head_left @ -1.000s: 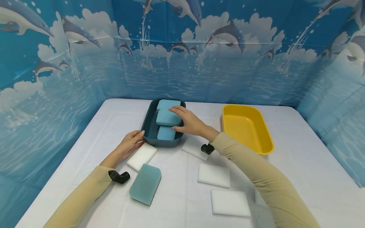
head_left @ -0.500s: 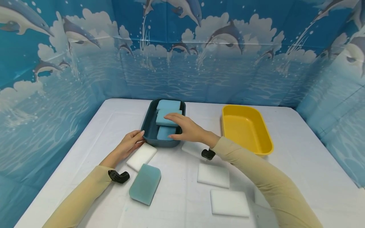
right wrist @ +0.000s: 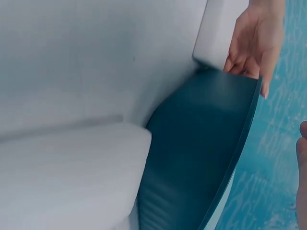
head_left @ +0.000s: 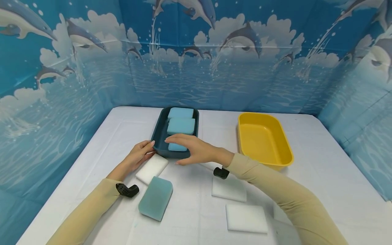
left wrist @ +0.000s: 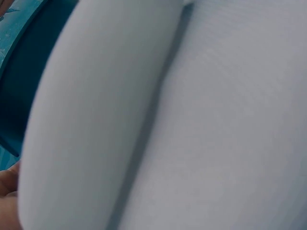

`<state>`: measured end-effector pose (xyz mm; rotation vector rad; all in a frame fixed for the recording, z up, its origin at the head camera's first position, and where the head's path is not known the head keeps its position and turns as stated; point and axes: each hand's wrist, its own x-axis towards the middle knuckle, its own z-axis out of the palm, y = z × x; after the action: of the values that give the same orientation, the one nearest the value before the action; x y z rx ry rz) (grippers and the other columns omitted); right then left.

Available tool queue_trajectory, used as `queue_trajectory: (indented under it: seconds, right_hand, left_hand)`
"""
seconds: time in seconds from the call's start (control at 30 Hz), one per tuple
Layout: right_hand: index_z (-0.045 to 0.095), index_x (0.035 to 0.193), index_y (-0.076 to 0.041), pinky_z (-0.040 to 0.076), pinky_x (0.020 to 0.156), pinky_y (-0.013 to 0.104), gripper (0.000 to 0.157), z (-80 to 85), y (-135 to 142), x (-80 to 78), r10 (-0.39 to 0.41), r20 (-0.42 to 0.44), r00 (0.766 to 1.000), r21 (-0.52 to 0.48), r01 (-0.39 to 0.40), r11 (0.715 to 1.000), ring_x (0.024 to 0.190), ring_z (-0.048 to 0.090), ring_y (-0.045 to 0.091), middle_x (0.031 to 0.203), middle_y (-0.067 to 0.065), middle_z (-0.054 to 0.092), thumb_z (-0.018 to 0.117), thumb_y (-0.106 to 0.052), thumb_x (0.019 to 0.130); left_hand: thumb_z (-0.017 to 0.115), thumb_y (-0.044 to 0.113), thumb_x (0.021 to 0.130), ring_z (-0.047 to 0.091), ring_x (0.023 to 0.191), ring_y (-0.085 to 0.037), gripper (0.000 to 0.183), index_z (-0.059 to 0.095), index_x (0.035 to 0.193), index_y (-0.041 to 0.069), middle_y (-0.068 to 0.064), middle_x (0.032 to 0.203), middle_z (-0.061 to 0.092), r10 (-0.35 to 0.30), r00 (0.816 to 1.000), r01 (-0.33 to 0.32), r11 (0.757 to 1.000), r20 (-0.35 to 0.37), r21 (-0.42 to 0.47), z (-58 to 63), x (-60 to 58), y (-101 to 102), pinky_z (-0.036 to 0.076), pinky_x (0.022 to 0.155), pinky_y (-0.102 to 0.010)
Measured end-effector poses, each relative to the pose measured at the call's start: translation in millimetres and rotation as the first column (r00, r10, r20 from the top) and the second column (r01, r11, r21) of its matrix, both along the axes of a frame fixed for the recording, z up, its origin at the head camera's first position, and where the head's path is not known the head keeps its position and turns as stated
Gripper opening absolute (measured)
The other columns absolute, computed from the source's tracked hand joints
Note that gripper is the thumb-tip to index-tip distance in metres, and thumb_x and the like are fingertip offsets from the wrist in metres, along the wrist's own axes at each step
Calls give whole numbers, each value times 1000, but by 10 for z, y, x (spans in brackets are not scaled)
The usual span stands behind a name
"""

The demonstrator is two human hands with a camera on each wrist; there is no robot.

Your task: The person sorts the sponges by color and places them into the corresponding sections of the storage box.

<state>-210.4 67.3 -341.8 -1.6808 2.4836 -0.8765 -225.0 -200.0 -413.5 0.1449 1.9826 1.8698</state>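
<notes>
A dark teal tray (head_left: pixel 159 137) stands left of centre on the table, with blue sponges (head_left: pixel 180 126) lying in it in a row. My left hand (head_left: pixel 137 156) grips its near left corner, thumb at the rim and fingers against the outside; in the right wrist view this left hand (right wrist: pixel 256 43) shows at the tray's corner. Over the tray's near right edge hovers my right hand (head_left: pixel 196 149), fingers and thumb spread apart with nothing between them. It partly hides the nearest sponge. A white sponge (head_left: pixel 152 168) lies just below my left hand, and a blue-green sponge (head_left: pixel 156 199) is nearer still.
A yellow tray (head_left: pixel 288 153) stands to the right with nothing in it. Several white sponges lie right of centre, among them one white sponge (head_left: pixel 246 218) near the front; my right forearm partly covers others. A dolphin-print curtain (head_left: pixel 196 78) surrounds the table (head_left: pixel 190 224).
My right hand has drawn back from above the middle sponge toward the tray's near edge. The left hand keeps its grip on the tray, and the sponges stay in place.
</notes>
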Motion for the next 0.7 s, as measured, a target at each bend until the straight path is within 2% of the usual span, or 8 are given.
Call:
queue_trajectory:
  seconds: [0.13, 0.37, 0.7]
  right_hand:
    - [40, 142, -10, 42, 109, 32, 69, 13, -50, 69, 38, 20, 999, 4, -38, 999, 135, 40, 19, 145, 8, 42, 71, -28, 83]
    - [39, 141, -9, 40, 110, 28, 68, -28, -119, 161, 89, 44, 995, 9, -89, 996, 133, 42, 17, 146, 7, 42, 70, -28, 84]
    - [35, 145, -13, 36, 113, 30, 73, -123, -213, 270, 129, 100, 987, 142, -143, 979, 138, 36, 16, 149, 5, 37, 69, -34, 84]
  left_hand:
    - [39, 37, 100, 22, 142, -38, 75, 1, 148, -7, -27, 154, 10, -3, 1000, 3, 1000, -5, -7, -4, 5, -10, 25, 116, -43]
    - [38, 36, 101, 27, 140, -38, 72, 5, 148, -7, -27, 152, 17, -6, 1000, 6, 1000, -18, -13, -25, 5, -14, 29, 115, -40]
    - [39, 38, 100, 27, 141, -37, 72, 9, 148, -6, -26, 152, 18, -13, 999, 12, 999, -30, -30, -38, -3, -25, 32, 115, -39]
